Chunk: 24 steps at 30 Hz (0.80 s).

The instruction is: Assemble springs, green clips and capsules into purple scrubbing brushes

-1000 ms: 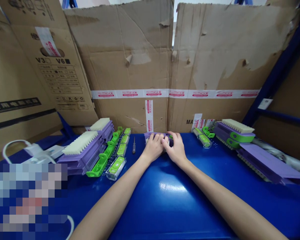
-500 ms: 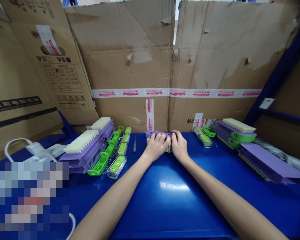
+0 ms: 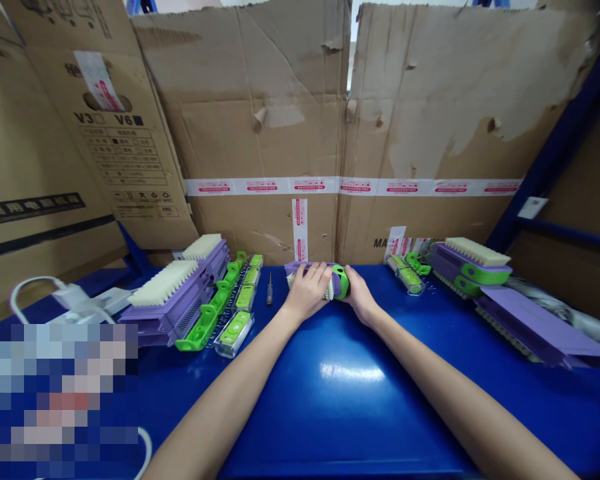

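Observation:
My left hand point(image 3: 309, 291) is wrapped over a purple part with cream bristles point(image 3: 294, 268), near the back of the blue table point(image 3: 325, 413). At the part's right end sits a green end piece point(image 3: 341, 281), turned toward me. My right hand point(image 3: 362, 296) is closed around the right side of that green piece, its fingertips partly hidden. A small screwdriver point(image 3: 269, 291) lies to the left of my hands.
Left stand purple brush parts point(image 3: 167, 300), a row of green brackets point(image 3: 205, 328) and green pieces in clear cases point(image 3: 233, 331). At right are more purple parts point(image 3: 545, 323) and a cased green piece point(image 3: 411, 279). Cardboard point(image 3: 260, 147) walls the back.
The green end piece now shows between my hands. The held part has shifted slightly left and turned, and my right hand has moved to its right end.

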Available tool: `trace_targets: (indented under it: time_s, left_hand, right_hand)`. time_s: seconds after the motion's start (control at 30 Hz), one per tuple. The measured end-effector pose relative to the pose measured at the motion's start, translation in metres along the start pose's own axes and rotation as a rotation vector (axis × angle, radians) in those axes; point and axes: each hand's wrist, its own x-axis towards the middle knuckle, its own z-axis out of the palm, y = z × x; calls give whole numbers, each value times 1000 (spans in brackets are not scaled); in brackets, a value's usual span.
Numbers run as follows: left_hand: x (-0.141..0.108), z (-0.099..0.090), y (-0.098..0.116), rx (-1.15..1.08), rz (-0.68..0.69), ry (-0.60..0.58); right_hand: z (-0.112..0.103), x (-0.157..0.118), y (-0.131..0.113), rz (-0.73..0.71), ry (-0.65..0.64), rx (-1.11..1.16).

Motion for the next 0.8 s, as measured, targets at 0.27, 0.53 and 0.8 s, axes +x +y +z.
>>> trace_targets:
  time_s: [0.27,0.53,0.8]
  left_hand:
    - [3,-2,-5,-145,34,74]
    - [1,0,-7,-256,29,74]
    - [-2,2,-7,-216,112,25]
  right_hand:
    - [2,5,6,-106,-35,53]
    - [7,4,4,-152,14,-15]
    - [10,5,0,-180,24,-117]
